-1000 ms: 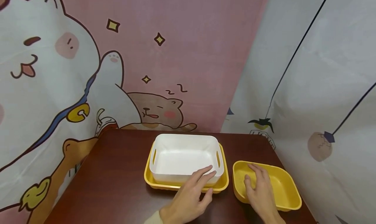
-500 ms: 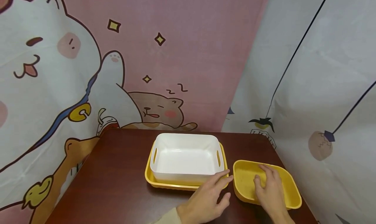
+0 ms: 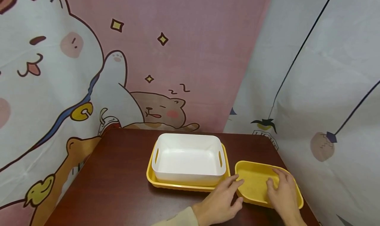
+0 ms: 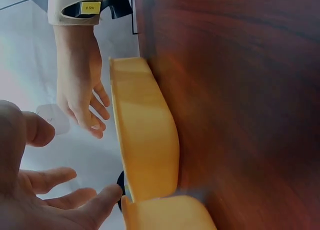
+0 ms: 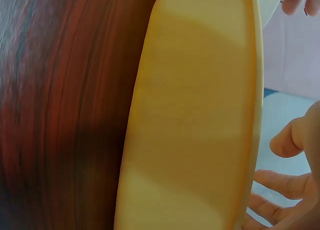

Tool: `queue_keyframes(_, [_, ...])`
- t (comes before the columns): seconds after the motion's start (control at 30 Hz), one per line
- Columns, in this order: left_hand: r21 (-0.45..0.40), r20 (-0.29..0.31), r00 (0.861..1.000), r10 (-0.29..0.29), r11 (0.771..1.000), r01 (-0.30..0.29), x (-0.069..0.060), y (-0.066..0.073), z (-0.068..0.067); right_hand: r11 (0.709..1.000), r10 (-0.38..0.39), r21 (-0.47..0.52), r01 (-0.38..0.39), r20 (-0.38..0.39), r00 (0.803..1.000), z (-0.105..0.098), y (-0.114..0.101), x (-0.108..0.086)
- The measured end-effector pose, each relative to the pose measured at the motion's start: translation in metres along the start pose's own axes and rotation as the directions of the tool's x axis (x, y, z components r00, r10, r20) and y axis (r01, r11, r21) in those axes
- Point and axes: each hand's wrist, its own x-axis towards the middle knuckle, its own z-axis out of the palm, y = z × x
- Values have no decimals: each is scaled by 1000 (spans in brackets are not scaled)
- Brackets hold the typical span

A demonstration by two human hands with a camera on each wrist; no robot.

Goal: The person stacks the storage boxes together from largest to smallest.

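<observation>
Head view, clock taken about the white plastic bin (image 3: 190, 178): bin stands inside the nested yellow tray (image 3: 184, 188), with handle slots (image 3: 220, 159) at 3 and 9 o'clock. The lone yellow tray (image 3: 252, 183) sits between 3 and 4 o'clock, apart from that pair, on the dark red-brown tabletop (image 3: 118, 186). Left hand (image 3: 220, 199) at about 5 o'clock: fingers loosely extended, thumb apart, holding nothing; fingertips overlap the near edge of the lone tray at its 9 o'clock, contact not determinable. Right hand (image 3: 284, 193) appears over the 4 o'clock part of the lone tray, thumb spread from gently bent fingers, grasping nothing. From above, its height cannot be read; the left wrist view supplies it: a narrow pale gap separates the right fingers from the tray rim. Only that view shows the black wrist device (image 4: 120, 7) with a yellow label (image 4: 90, 8) by the right cuff (image 4: 75, 9); the head view shows the left sleeve (image 3: 181, 217) instead. Right wrist view is largely filled by the lone tray's outer wall, hidden from above; right fingers enter from 4 o'clock, left fingertips from 1 o'clock. The cartoon backdrop (image 3: 202, 38), with sleeping cat, reads clearly in the head view alone.
</observation>
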Motion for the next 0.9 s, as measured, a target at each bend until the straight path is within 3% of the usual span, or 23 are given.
queue_keyframes(0.2, [-43, 50, 997, -67, 997, 69, 7, 3, 7, 987, 157, -59, -152, 100, 982, -4, 9, 8])
queue_keyframes(0.4, [-55, 61, 994, -88, 994, 91, 15, 6, 12, 965, 251, -113, -237, 141, 958, -6, 16, 12])
queue_keyframes(0.63, [-89, 116, 984, -133, 986, 144, 23, 9, 20, 955, 270, -159, -250, 119, 955, -9, 27, 16])
queue_keyframes(0.9, [-56, 100, 984, -146, 987, 152, 32, 16, 22, 921, 360, -226, -317, 182, 915, -11, 38, 21])
